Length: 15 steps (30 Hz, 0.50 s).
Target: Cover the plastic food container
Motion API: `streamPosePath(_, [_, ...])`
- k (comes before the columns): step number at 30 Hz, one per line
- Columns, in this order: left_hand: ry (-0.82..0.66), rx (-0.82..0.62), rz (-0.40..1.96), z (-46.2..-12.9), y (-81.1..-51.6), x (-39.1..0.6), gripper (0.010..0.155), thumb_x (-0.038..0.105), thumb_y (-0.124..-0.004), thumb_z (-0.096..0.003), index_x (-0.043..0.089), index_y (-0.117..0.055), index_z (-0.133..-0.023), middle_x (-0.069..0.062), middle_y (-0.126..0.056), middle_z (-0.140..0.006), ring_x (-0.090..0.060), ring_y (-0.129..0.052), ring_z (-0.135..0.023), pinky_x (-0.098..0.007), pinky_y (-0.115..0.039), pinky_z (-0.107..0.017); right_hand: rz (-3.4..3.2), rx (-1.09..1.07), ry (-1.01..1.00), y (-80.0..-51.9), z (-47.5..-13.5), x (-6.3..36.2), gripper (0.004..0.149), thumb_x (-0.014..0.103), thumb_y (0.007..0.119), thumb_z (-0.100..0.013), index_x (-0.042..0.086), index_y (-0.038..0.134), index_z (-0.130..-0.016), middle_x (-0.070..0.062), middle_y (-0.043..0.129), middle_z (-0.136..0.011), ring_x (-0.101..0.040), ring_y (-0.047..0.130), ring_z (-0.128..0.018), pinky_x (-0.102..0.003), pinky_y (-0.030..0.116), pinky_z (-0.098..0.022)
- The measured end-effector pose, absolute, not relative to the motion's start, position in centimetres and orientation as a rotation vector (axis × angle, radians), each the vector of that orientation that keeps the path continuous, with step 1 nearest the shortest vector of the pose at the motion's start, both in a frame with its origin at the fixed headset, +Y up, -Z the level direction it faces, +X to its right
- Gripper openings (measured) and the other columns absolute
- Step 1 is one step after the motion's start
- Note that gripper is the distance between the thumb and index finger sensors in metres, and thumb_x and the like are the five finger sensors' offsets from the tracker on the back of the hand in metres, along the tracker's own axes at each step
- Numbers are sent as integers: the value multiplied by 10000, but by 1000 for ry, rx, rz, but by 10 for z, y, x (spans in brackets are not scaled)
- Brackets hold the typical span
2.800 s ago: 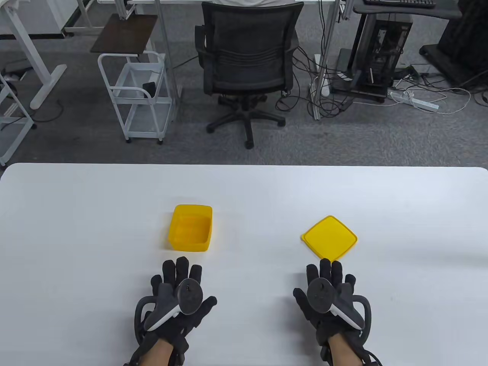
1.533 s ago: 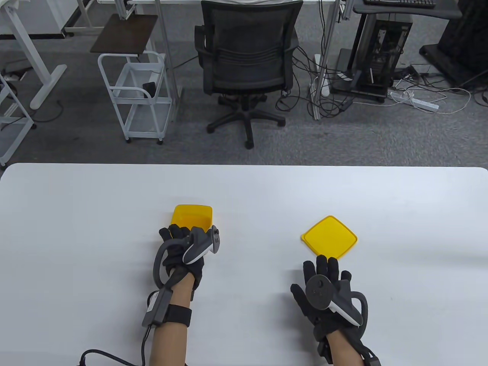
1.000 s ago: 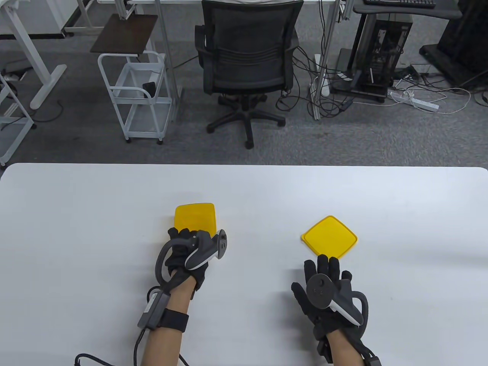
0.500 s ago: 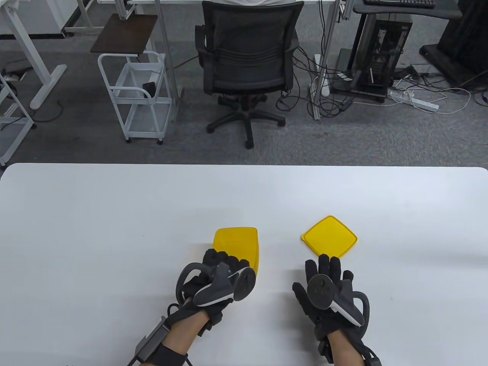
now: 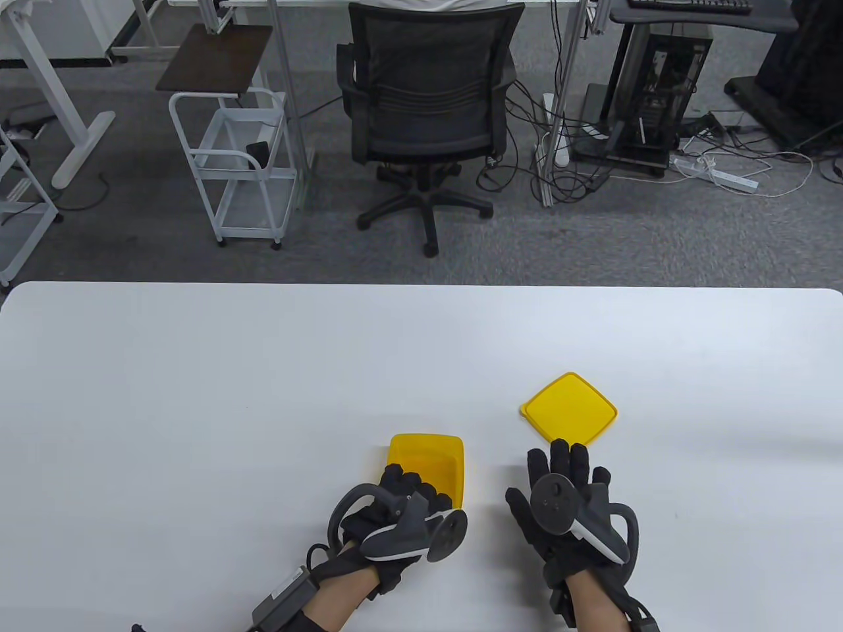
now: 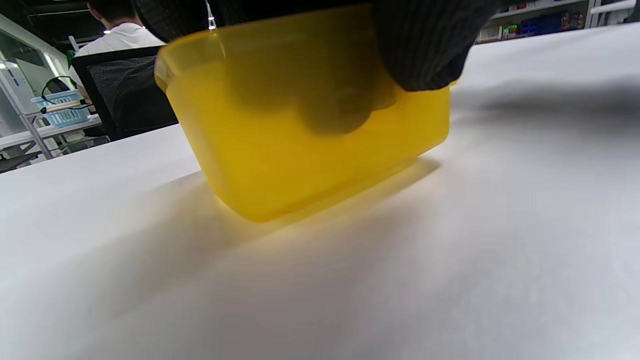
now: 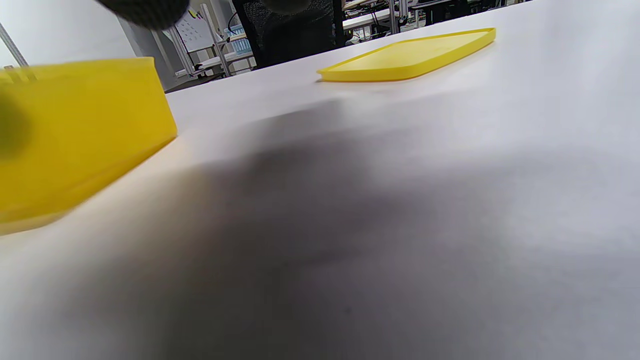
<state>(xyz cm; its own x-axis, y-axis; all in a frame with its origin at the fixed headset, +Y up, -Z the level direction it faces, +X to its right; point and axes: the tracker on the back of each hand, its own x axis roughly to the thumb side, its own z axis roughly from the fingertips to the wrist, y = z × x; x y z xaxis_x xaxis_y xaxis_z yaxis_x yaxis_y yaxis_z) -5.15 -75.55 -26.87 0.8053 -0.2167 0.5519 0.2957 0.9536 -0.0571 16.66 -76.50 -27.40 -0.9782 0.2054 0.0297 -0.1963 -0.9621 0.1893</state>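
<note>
The yellow plastic container [image 5: 428,464] sits open on the white table [image 5: 197,395], near the front middle. My left hand [image 5: 408,500] grips its near wall, fingers over the rim; the left wrist view shows the container [image 6: 310,130] tilted, with a fingertip [image 6: 425,45] on its rim. The flat yellow lid [image 5: 568,411] lies on the table to the right; it also shows in the right wrist view [image 7: 410,55]. My right hand [image 5: 560,480] lies flat and open on the table just in front of the lid, holding nothing. The container's side shows in the right wrist view [image 7: 75,130].
Beyond the table's far edge stand a black office chair [image 5: 428,99], a white trolley [image 5: 230,164] and a computer tower [image 5: 658,85] with cables on the floor.
My left hand reached forward, gripped the container and pulled it right and toward me, next to my right hand. The right hand and lid stayed in place.
</note>
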Motion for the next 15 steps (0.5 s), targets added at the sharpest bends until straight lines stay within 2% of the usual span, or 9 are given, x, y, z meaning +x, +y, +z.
streamPosePath(2, [-571, -155, -269, -268, -759, -52, 456, 402, -710, -598, 306, -687, -1044, 28, -870, -946, -239, -768, -980, -613, -483, -845, 2927, 71, 274, -765, -274, 167, 744, 574, 487, -656, 115, 263, -1197, -283, 161, -1206, -521, 100, -1071, -735, 211, -773])
streamPosePath(4, [-559, -159, -281, -268, -758, -54, 485, 414, -690, -600, 306, -645, -1070, 9, -815, -1042, -262, -716, -1041, -622, -455, -850, 2924, 72, 271, -765, -274, 167, 743, 575, 486, -655, 118, 263, -1197, -281, 161, -1207, -522, 100, -1070, -735, 211, -773])
streamPosePath(6, [-537, -166, -271, -268, -749, -58, 573, 471, -686, -588, 298, -559, -1119, -38, -656, -1193, -323, -589, -1131, -646, -399, -857, 2921, 74, 267, -764, -274, 167, 743, 575, 486, -656, 117, 264, -1197, -282, 161, -1207, -522, 101, -1070, -734, 212, -773])
streamPosePath(8, [-505, -139, -202, -269, -735, -67, 637, 518, -659, -578, 286, -494, -1147, -76, -545, -1256, -361, -513, -1164, -659, -369, -857, 2918, 74, 269, -764, -274, 167, 742, 574, 486, -656, 119, 264, -1197, -283, 160, -1206, -521, 100, -1071, -734, 210, -774])
streamPosePath(11, [-402, -104, -79, -270, -710, -93, 710, 578, -588, -569, 269, -399, -1179, -123, -391, -1307, -414, -385, -1200, -680, -321, -854, 2917, 73, 262, -764, -274, 168, 743, 574, 487, -655, 117, 264, -1197, -283, 163, -1206, -521, 102, -1071, -735, 211, -773])
streamPosePath(15, [-258, -128, 51, -270, -700, -139, 755, 591, -524, -571, 253, -272, -1197, -174, -144, -1302, -486, -156, -1194, -703, -227, -839, 2919, 73, 256, -764, -273, 168, 741, 574, 487, -654, 119, 266, -1196, -280, 164, -1207, -521, 105, -1072, -734, 211, -774])
